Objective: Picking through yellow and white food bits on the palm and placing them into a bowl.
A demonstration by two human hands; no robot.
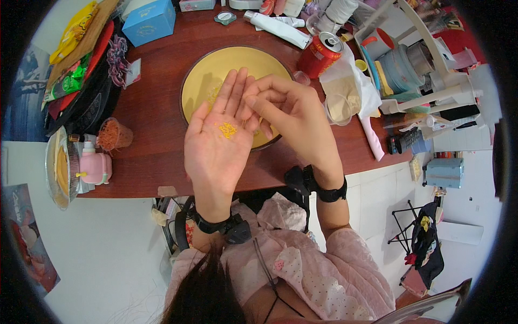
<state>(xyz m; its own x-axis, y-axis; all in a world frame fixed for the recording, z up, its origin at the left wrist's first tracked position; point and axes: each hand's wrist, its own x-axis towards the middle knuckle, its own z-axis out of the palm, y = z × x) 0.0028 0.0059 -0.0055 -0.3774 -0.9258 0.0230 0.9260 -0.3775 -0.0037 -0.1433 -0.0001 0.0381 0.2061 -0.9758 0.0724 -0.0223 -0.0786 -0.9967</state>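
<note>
My left hand [218, 146] is held palm up over the near edge of a yellow plate [194, 81] with a dark rim. A small heap of tiny yellow grains [227, 130] lies in its palm. Just to the right, my right hand [287, 109] hovers with thumb and forefinger brought together beside the left fingers. Whether anything is pinched between those fingertips is too small to tell. More small pale-yellow pieces [213, 95] lie on the plate, partly hidden behind the left fingers. Both wrists wear black straps with dark devices.
Right of the plate stand a red drink can [319, 54] and a clear cup [339, 112] with paper. A white tube [279, 30] lies behind. Leftward are a cup of orange-brown shreds [115, 134], a pink bottle [95, 166] and a blue box [149, 22]. A crowded rack [437, 95] borders the right.
</note>
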